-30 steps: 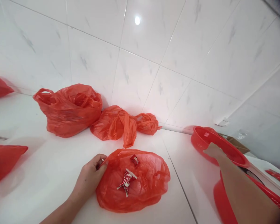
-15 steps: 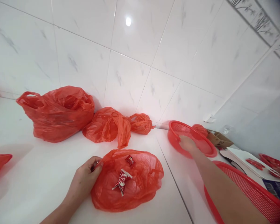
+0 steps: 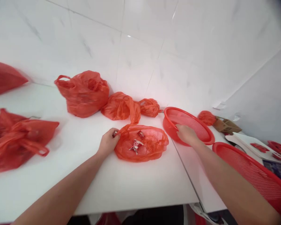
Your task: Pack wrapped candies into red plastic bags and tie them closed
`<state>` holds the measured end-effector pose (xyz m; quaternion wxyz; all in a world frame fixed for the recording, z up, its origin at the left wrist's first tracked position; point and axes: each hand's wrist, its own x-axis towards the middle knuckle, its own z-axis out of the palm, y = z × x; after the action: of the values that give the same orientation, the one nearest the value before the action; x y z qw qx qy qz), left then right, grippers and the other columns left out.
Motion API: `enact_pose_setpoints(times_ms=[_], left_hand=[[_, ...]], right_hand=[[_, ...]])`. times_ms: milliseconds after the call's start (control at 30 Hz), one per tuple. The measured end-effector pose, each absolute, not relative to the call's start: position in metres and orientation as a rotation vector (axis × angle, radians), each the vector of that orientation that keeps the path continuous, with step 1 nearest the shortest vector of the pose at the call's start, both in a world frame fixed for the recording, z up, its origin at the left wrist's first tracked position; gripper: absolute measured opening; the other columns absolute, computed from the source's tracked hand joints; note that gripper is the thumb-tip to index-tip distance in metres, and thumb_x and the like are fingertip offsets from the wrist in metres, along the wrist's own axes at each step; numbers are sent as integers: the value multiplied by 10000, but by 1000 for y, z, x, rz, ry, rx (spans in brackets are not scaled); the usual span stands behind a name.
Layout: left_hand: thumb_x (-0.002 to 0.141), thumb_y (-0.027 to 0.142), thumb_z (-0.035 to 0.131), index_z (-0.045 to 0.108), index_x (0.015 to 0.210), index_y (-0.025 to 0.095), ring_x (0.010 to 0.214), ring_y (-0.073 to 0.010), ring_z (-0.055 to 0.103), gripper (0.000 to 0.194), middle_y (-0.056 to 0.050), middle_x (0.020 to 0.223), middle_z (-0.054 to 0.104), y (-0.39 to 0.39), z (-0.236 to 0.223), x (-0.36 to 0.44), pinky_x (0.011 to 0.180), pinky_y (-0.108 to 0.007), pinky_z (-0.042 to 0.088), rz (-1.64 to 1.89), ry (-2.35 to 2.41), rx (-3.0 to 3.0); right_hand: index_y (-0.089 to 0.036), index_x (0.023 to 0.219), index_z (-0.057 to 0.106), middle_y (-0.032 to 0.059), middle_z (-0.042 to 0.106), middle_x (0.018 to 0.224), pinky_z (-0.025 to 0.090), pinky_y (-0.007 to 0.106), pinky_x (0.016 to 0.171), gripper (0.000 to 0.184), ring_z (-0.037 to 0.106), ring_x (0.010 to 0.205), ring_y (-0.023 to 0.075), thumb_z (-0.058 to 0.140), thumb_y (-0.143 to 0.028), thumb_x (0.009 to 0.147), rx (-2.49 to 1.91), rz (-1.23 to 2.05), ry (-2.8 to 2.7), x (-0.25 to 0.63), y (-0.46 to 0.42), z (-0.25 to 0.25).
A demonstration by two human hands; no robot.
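My left hand pinches the left rim of a red plastic bag, which lies spread with its mouth upward on the white table. Two small items in red-and-white wrappers show inside: a twisted packet and a smaller packet. To the right, my right hand is closed at the near-left side of a round red plastic basket and grips its rim. Its fingertips are partly hidden by the basket wall.
Along the tiled wall stand a full red bag and two smaller red bags. A knotted red bag lies at left. A larger red basket, a cardboard box and a white tray sit at right.
The view has drawn back and shows the table's front edge. The basket in my right hand has shifted left, nearer the opened bag. My left hand still holds the bag's rim.
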<state>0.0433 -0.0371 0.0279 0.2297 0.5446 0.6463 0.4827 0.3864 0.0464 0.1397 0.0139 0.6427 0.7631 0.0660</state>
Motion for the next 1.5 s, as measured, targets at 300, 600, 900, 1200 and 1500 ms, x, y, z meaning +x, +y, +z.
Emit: enact_pose_setpoints(times_ms=[300, 600, 900, 1200, 1500], left_hand=[[713, 361, 680, 557, 1103, 151, 746, -149, 582, 460, -38, 833, 619, -52, 24, 3, 721, -293, 474, 1067, 1281, 1474], [738, 341, 693, 515, 1103, 130, 831, -163, 613, 458, -72, 885, 615, -80, 15, -22, 830, -396, 486, 1073, 1154, 1290], [728, 405, 680, 528, 1052, 179, 853, -143, 620, 423, -52, 926, 622, -87, 18, -22, 859, -351, 501, 1062, 1129, 1293], [754, 335, 637, 551, 1007, 163, 834, -145, 633, 318, -53, 906, 619, -97, 20, -23, 853, -346, 515, 958, 1144, 1311], [764, 294, 617, 552, 1012, 133, 803, -130, 620, 302, -51, 875, 608, -97, 16, -22, 835, -347, 509, 976, 1146, 1310]], right_hand=[[-215, 1281, 499, 121, 554, 1279, 405, 385, 946, 454, 495, 1202, 267, 485, -443, 889, 1854, 511, 3075, 334, -61, 136], [-266, 1021, 658, 9, 698, 960, 500, 277, 791, 251, 643, 872, 155, 430, -238, 921, 348, -953, 3056, 218, -180, 41], [-255, 1036, 686, 30, 621, 883, 377, 240, 672, 236, 569, 827, 158, 564, -354, 859, -13, -1115, 2620, 159, -230, -15], [-355, 1028, 695, -23, 601, 994, 330, 257, 799, 214, 500, 921, 144, 587, -388, 845, -290, -1599, 2490, 165, -248, -45], [-320, 1029, 692, -10, 618, 924, 330, 264, 836, 215, 507, 913, 147, 564, -336, 856, -481, -1623, 2366, 155, -243, -49]])
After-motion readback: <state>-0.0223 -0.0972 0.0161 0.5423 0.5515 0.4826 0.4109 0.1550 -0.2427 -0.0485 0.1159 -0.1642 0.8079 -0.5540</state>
